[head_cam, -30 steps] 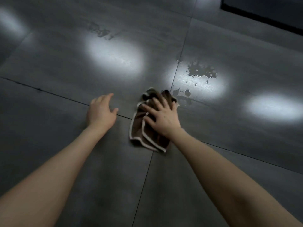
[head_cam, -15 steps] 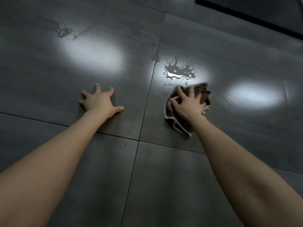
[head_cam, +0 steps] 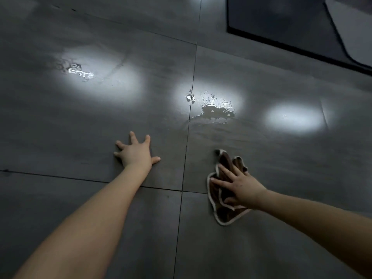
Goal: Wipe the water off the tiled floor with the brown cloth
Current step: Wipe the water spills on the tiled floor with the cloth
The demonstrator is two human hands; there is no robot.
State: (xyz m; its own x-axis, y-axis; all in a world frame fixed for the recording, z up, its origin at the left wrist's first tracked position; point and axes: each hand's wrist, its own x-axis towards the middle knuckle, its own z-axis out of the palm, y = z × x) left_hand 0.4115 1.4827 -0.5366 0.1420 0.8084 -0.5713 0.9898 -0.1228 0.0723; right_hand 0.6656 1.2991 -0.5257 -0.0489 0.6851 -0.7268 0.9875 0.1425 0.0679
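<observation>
A crumpled brown cloth (head_cam: 223, 212) with a pale hem lies on the grey tiled floor (head_cam: 281, 168), straddling a grout line. My right hand (head_cam: 239, 184) presses flat on top of it, fingers spread. A puddle of water (head_cam: 218, 111) glistens farther out, just right of the long grout line and well beyond the cloth. A second wet patch (head_cam: 77, 72) of droplets shines at the far left. My left hand (head_cam: 135, 153) is planted flat on the bare tile left of the grout line, fingers splayed, holding nothing.
A dark mat (head_cam: 281, 21) with a black border lies at the far right corner, with a pale grey mat (head_cam: 354, 29) overlapping it. Bright ceiling-light reflections (head_cam: 293, 117) dot the floor.
My right hand has dragged the cloth back toward me, away from the puddle it was next to. My left hand stays planted on the tile. The view has shifted.
</observation>
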